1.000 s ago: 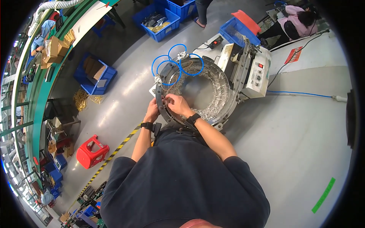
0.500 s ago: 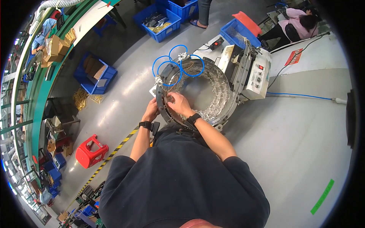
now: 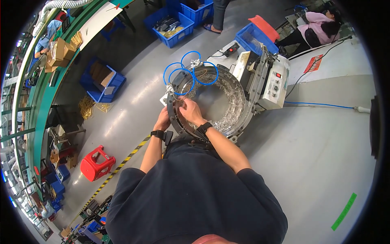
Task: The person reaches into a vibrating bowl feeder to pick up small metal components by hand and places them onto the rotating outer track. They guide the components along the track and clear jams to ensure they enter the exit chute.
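Observation:
In front of me stands a round bowl feeder [image 3: 216, 97] with a dark segmented rim, its inside lined with many small clear pieces [image 3: 233, 95]. My left hand [image 3: 163, 119] is against the outside of its left rim, fingers curled in and partly hidden. Reaching over the near edge, my right hand [image 3: 191, 112] is inside the left wall, thumb and fingertips drawn together at the track. Whatever the fingertips hold is too small to make out. Thin blue air tubes [image 3: 181, 81] loop above the rim just beyond both hands.
A control box [image 3: 274, 83] with knobs and a red switch adjoins the feeder's right side. Blue bins [image 3: 102, 83] and a red stool [image 3: 97, 163] stand on the floor at left. A person in pink [image 3: 319, 28] sits far right; another person's leg [image 3: 218, 14] shows behind.
My hands stay at the left rim with only slight shifts. The right fingers have moved a little along the inner wall. The seated person's head has moved.

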`<action>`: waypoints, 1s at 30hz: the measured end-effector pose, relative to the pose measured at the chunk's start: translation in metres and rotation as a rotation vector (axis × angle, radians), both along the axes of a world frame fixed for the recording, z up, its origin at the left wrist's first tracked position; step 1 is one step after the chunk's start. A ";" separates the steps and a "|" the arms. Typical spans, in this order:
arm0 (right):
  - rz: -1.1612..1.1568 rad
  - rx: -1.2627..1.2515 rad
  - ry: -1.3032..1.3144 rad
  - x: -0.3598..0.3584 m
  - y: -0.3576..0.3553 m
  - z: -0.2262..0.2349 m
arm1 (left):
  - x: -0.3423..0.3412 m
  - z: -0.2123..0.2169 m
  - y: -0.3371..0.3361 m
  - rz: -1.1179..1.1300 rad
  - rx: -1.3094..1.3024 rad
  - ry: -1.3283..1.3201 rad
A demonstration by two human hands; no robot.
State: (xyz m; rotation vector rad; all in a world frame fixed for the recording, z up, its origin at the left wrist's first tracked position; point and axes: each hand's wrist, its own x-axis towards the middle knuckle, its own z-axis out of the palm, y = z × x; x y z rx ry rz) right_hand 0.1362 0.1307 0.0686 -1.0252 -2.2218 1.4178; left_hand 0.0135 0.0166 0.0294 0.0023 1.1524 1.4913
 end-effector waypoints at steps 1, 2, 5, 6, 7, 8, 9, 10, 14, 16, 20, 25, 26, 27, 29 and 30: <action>0.031 -0.031 -0.012 0.000 -0.002 -0.002 | -0.001 -0.005 -0.003 0.003 -0.003 0.002; 0.061 -0.063 -0.025 -0.001 -0.004 -0.004 | -0.003 -0.010 -0.006 -0.013 -0.001 0.008; 0.112 -0.048 0.034 0.003 -0.007 -0.019 | -0.005 -0.022 -0.011 -0.052 0.004 0.017; 0.138 -0.041 0.063 0.004 -0.008 -0.021 | -0.005 -0.023 -0.014 -0.082 -0.018 0.021; 0.137 -0.043 0.060 0.006 -0.007 -0.023 | -0.005 -0.024 -0.017 -0.113 -0.039 0.025; 0.140 -0.032 0.067 0.010 -0.006 -0.024 | -0.005 -0.024 -0.019 -0.143 -0.060 0.029; 0.144 -0.021 0.074 0.013 -0.004 -0.025 | -0.006 -0.025 -0.021 -0.143 -0.062 0.028; 0.147 -0.009 0.080 0.015 -0.004 -0.026 | -0.007 -0.025 -0.024 -0.184 -0.072 0.033; 0.036 -0.084 0.091 0.015 -0.003 -0.008 | -0.002 -0.004 -0.020 -0.196 -0.106 0.037; 0.070 -0.086 0.074 0.013 -0.004 -0.008 | 0.004 0.008 -0.016 -0.060 -0.128 0.031; 0.155 -0.105 0.053 0.014 -0.008 -0.008 | 0.002 0.000 -0.020 -0.176 -0.102 0.007; 0.285 -0.060 0.005 0.026 -0.006 -0.003 | 0.002 -0.016 -0.033 -0.247 -0.147 -0.030; 0.335 -0.021 -0.025 0.029 -0.005 -0.004 | 0.003 -0.017 -0.035 -0.285 -0.148 -0.023; 0.330 -0.030 -0.030 0.033 -0.004 -0.004 | 0.004 -0.018 -0.038 -0.323 -0.149 -0.017; 0.387 -0.012 -0.041 0.039 -0.002 -0.005 | 0.006 -0.020 -0.043 -0.366 -0.156 -0.018; 0.416 -0.004 -0.046 0.041 -0.002 -0.006 | 0.008 -0.020 -0.046 -0.391 -0.158 -0.005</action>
